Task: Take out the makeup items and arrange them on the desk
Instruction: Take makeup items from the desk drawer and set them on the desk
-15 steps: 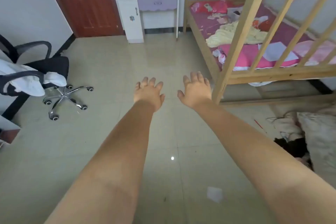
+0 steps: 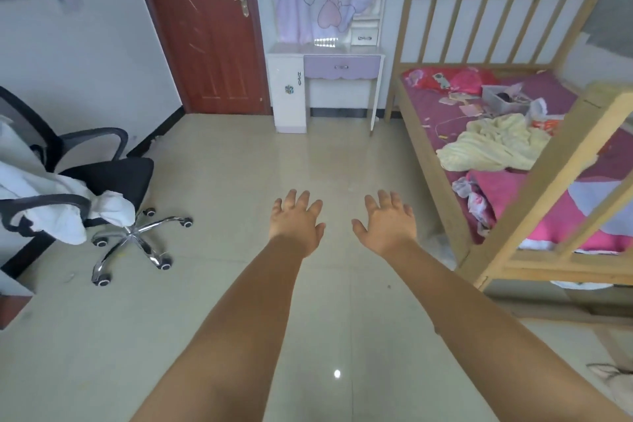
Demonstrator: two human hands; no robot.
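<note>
A white dressing desk [image 2: 325, 51] with a lilac drawer [image 2: 342, 66] stands against the far wall, a cloth with a cartoon rabbit draped over its mirror. No makeup items can be made out. My left hand [image 2: 297, 223] and my right hand [image 2: 387, 224] are stretched out side by side over the tiled floor, palms down, fingers spread, holding nothing. Both are far short of the desk.
A black office chair [image 2: 106, 178] with white cloth over its arm stands at the left. A wooden bed [image 2: 428, 154] with pink bedding, a yellow blanket and a clear box [image 2: 503, 100] fills the right. A red-brown door [image 2: 202, 24] is left of the desk.
The view has tilted up, so the desk, its cloth-covered mirror and the bed's headboard show in full. Both hands stay outstretched and open.
</note>
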